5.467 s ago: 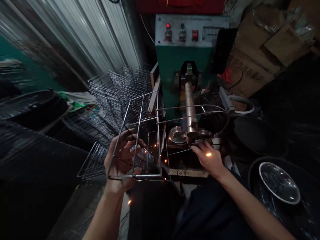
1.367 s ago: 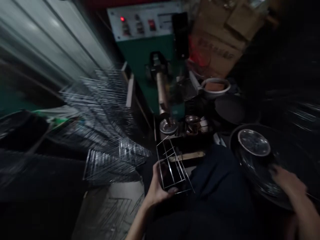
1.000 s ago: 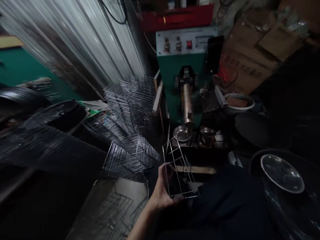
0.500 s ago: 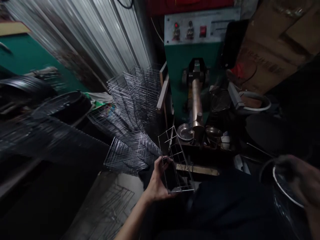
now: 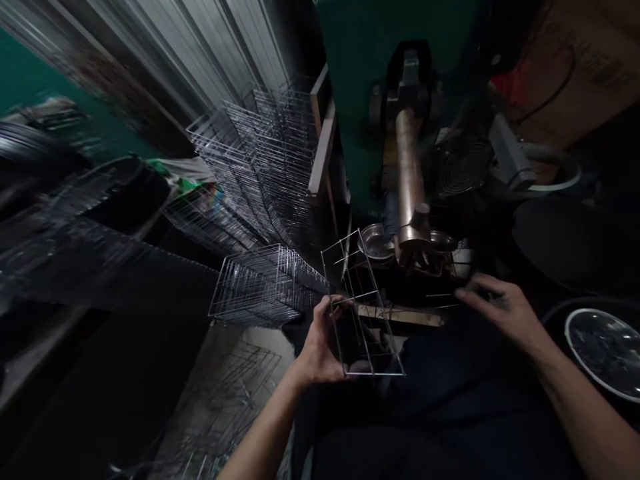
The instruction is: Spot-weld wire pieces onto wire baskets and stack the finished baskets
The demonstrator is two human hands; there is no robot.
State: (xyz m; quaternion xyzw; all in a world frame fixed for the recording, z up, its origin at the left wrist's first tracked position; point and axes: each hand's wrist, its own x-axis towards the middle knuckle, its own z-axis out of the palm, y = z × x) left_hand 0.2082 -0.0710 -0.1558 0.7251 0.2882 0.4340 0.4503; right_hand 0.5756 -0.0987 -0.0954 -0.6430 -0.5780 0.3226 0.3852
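A wire basket (image 5: 363,303) is resting in the left hand (image 5: 317,343), and the fingers are curling around its wires to grip its left side. The long side of the basket is pointing away from the person, toward a green machine (image 5: 360,67), and it is leaning a little. The right hand (image 5: 493,307) is staying open and is not touching the basket, so the left hand is the nearer one. A pile of wire racks (image 5: 263,287) is sitting just beside the basket, and a metal bowl (image 5: 375,241) is showing past its far end.
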